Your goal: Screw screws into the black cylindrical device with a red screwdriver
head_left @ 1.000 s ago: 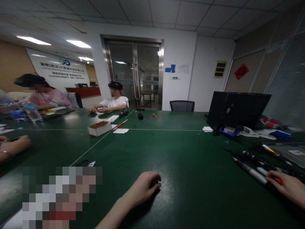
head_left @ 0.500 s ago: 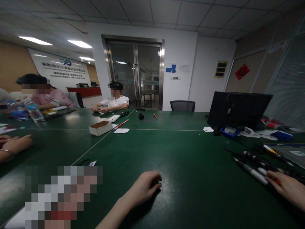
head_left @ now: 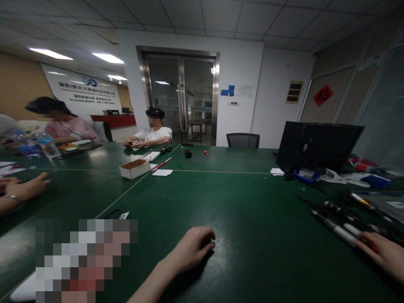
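My left hand [head_left: 197, 246] rests on the green table [head_left: 240, 210], fingers loosely curled and the thumb apart from them, with nothing between. At the right edge, my right hand [head_left: 383, 252] is closed around a dark-and-red handled tool [head_left: 373, 245], mostly hidden by the fingers, its kind unclear. Just beyond these fingers lie a long silver-and-black pen-shaped tool [head_left: 336, 229] and a white-ended piece [head_left: 352, 229], among black cables and other tools.
A black monitor [head_left: 318, 145] and blue tray [head_left: 305, 174] stand at right. An open cardboard box [head_left: 135, 169] and orange screwdriver [head_left: 206, 154] lie farther off. A co-worker's hands [head_left: 27, 189] are at left; others sit beyond. A blurred-out patch covers the lower left.
My right hand has drawn slightly back towards me, and more of the dark-and-red handle shows in it. My left hand stays put. The co-worker's hand at left has shifted slightly.
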`<state>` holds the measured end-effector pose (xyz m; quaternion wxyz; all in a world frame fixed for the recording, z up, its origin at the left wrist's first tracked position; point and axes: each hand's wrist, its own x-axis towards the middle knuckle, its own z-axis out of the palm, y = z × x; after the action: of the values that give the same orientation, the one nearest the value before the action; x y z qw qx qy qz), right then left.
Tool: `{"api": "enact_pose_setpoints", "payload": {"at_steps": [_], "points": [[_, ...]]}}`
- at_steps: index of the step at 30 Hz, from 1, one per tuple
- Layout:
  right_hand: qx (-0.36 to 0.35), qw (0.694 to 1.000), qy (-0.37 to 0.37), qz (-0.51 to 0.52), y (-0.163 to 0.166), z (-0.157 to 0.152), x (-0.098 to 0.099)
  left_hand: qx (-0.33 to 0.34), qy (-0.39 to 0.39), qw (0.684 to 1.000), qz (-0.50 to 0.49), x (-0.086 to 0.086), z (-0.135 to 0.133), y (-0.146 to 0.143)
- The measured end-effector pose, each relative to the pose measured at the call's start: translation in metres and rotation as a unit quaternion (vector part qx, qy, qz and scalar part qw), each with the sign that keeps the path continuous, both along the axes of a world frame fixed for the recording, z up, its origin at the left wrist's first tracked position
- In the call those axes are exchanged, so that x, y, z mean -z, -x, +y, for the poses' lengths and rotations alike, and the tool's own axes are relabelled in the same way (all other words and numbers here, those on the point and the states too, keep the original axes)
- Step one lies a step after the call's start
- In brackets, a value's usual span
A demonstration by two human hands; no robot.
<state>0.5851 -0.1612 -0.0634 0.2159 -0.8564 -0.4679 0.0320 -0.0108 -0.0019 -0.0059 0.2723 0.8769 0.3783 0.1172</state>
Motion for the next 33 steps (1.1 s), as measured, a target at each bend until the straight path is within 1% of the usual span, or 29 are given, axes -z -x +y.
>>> {"api": "enact_pose_setpoints", "payload": {"at_steps": [3,6,8,11,12,14,18,22,27,30,33], "points": [[-0.005,1.000,0.027,-0.011,-0.004,0.003,0.002,-0.002,0.001,1.000,0.001,0.000,0.000,0.000],[-0.015,0.998,0.059,-0.026,0.000,0.009,-0.002,-0.002,0.001,1.000,0.002,0.000,0.000,0.000],[-0.028,0.997,0.063,-0.033,0.010,0.013,-0.009,-0.002,-0.001,1.000,0.003,0.000,0.001,-0.001],[-0.035,0.997,0.051,-0.042,0.035,0.020,-0.023,0.001,-0.001,1.000,0.002,0.002,0.002,0.000],[-0.039,0.997,0.046,-0.041,0.046,0.023,-0.027,0.003,-0.001,1.000,0.000,0.003,0.002,0.000],[-0.069,0.996,0.037,-0.040,0.070,0.029,-0.033,0.007,-0.001,1.000,-0.003,0.004,0.003,0.000],[-0.173,0.983,0.024,-0.060,0.127,0.045,-0.038,0.004,-0.009,1.000,0.002,0.004,0.003,0.000],[-0.280,0.952,0.029,-0.116,0.195,0.062,-0.044,0.005,-0.016,1.000,0.004,0.003,0.002,-0.001],[-0.358,0.920,0.078,-0.140,0.283,0.079,-0.060,-0.009,-0.041,0.999,-0.030,0.001,0.002,-0.001],[-0.398,0.899,0.094,-0.158,0.325,0.089,-0.066,-0.028,-0.071,0.996,-0.049,0.000,0.001,-0.002],[-0.443,0.873,0.094,-0.182,0.356,0.098,-0.065,-0.023,-0.095,0.994,-0.041,0.000,-0.002,-0.003]]}}
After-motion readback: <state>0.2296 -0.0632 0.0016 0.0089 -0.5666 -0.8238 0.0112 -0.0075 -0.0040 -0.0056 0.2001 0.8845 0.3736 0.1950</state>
